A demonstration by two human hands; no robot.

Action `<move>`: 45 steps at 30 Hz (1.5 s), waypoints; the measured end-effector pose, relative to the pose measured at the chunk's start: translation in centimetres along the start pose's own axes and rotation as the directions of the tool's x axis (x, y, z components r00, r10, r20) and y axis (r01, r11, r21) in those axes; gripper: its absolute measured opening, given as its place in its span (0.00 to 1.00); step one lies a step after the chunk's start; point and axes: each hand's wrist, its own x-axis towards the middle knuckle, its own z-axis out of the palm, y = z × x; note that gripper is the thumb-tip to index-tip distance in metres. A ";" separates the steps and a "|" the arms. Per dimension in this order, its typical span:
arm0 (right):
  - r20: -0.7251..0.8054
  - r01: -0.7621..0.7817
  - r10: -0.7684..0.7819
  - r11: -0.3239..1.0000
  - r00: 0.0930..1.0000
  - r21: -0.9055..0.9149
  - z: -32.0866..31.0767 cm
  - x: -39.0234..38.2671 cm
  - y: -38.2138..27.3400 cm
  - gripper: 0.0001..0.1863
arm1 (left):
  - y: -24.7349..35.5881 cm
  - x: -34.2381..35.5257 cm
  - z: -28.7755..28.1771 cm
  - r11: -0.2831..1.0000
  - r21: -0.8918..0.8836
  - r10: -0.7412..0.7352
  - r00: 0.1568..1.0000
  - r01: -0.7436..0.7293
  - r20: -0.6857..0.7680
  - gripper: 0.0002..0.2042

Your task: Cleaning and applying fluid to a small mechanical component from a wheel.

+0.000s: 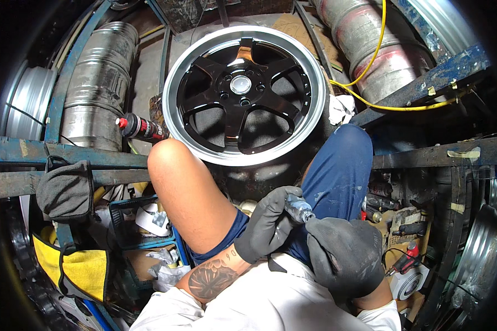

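Observation:
My left hand (pixel 270 223), in a dark grey glove, is closed around a small shiny bottle-like piece (pixel 299 208), smudged with blue-grey, its narrow end pointing toward my right hand. My right hand (pixel 345 254), gloved too, is curled with its back toward me. Its fingertips are at that narrow end; whatever they grip is hidden. Beyond my knees stands a glossy black spoked wheel rim (pixel 234 128) with a polished silver lip (pixel 174 118) and a silver centre cap (pixel 240 84). Neither hand touches the rim.
Blue metal bars (pixel 110 160) frame both sides. A dark bottle with a red cap (pixel 141 127) lies left of the rim; a white cloth (pixel 341 108) and yellow hose (pixel 384 105) are right. Metal drums (pixel 96 88), hanging cloths (pixel 72 267) and a blue basket (pixel 119 220) stand around.

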 end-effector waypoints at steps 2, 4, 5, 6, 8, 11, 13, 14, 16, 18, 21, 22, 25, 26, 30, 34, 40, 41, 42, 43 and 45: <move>0.167 -0.009 0.008 1.000 0.986 0.007 -0.1 -0.6 0.1 0.30 | -0.8 -0.2 -0.1 0.966 -0.247 -0.094 0.995 0.079 -0.047 0.20; -0.090 -0.088 0.101 0.987 0.991 0.131 -0.8 -0.2 -0.7 0.13 | -1.0 -0.4 -0.1 0.867 -0.477 -0.201 0.977 0.143 -0.073 0.21; -0.088 -0.087 0.100 0.987 0.991 0.137 -0.4 -0.6 -0.6 0.13 | -0.9 -0.5 -0.2 0.767 -0.614 -0.304 0.949 0.188 -0.089 0.23; -0.112 -0.144 0.155 0.985 0.982 0.098 -0.5 -2.0 -0.7 0.13 | -0.7 0.1 0.4 0.627 -0.742 -0.401 0.915 0.238 -0.046 0.25; -0.149 -0.204 0.213 0.976 0.966 0.074 1.2 -4.9 -0.1 0.15 | -1.5 -0.2 0.0 0.673 -0.698 -0.430 0.897 0.245 -0.100 0.25; -0.209 -0.306 0.307 0.951 0.928 0.039 2.7 -7.9 0.3 0.17 | -2.2 -0.3 0.0 0.715 -0.656 -0.433 0.890 0.242 -0.144 0.25; -0.138 -0.294 0.304 0.952 0.943 0.088 1.7 -6.5 0.1 0.17 | -2.5 -0.2 0.2 0.730 -0.649 -0.403 0.901 0.213 -0.158 0.24; -0.064 -0.283 0.293 0.950 0.954 0.131 0.5 -5.0 -0.2 0.17 | -2.5 -0.2 0.4 0.761 -0.629 -0.362 0.910 0.163 -0.203 0.24; 0.083 -0.298 0.287 0.935 0.954 0.191 -1.7 -2.6 -0.9 0.17 | -2.7 -0.2 0.4 0.777 -0.617 -0.325 0.919 0.125 -0.223 0.25; 0.154 -0.304 0.275 0.926 0.949 0.224 -1.9 -2.3 -0.8 0.17 | -2.3 -0.6 -0.1 0.687 -0.695 -0.431 0.889 0.213 -0.154 0.25; 0.142 -0.132 0.103 0.967 0.984 0.216 0.0 -4.5 1.2 0.16 | -2.4 -0.8 -0.6 0.510 -0.843 -0.440 0.894 0.172 -0.084 0.24; 0.432 -0.277 0.093 0.880 0.897 0.386 1.1 -6.6 2.2 0.22 | -2.2 -0.7 -0.5 0.432 -0.883 -0.423 0.906 0.183 -0.019 0.24; 0.534 -0.386 0.063 0.762 0.843 0.520 1.3 -6.9 1.9 0.25 | -3.0 -0.4 -0.5 0.387 -0.904 -0.387 0.922 0.181 0.019 0.25; 0.379 -0.317 0.112 0.783 0.919 0.536 1.0 -6.4 1.3 0.23 | -3.0 -0.4 -0.5 0.387 -0.904 -0.388 0.921 0.182 0.019 0.25; -0.147 -0.114 0.214 0.859 0.966 0.499 -0.6 -3.7 -1.1 0.16 | -3.3 -0.3 -0.5 0.381 -0.902 -0.386 0.922 0.202 0.043 0.25; -0.043 -0.107 0.127 0.939 0.991 0.327 -2.0 -0.2 -1.6 0.13 | -2.8 -0.3 -0.4 0.475 -0.859 -0.373 0.928 0.193 0.002 0.26; -0.050 -0.060 0.068 0.986 0.996 0.158 -0.2 1.6 -1.3 0.09 | -1.4 -0.4 0.3 0.777 -0.610 -0.271 0.957 0.155 -0.103 0.26; -0.162 -0.071 0.096 0.985 0.982 0.156 0.5 1.4 -1.2 0.08 | -1.1 -0.3 0.4 0.864 -0.477 -0.250 0.959 0.160 -0.131 0.26; -0.212 -0.080 0.112 0.985 0.971 0.154 0.4 2.2 -1.6 0.08 | -1.2 -0.2 0.4 0.741 -0.651 -0.276 0.958 0.163 -0.073 0.26; -0.210 -0.076 0.107 0.985 0.972 0.154 0.5 2.3 -1.6 0.08 | -1.4 -0.2 0.3 0.742 -0.651 -0.273 0.959 0.158 -0.078 0.26; -0.211 0.005 0.004 0.999 0.978 0.043 0.6 2.2 -1.3 0.08 | -1.9 -0.3 0.2 0.848 -0.506 -0.241 0.965 0.158 -0.103 0.26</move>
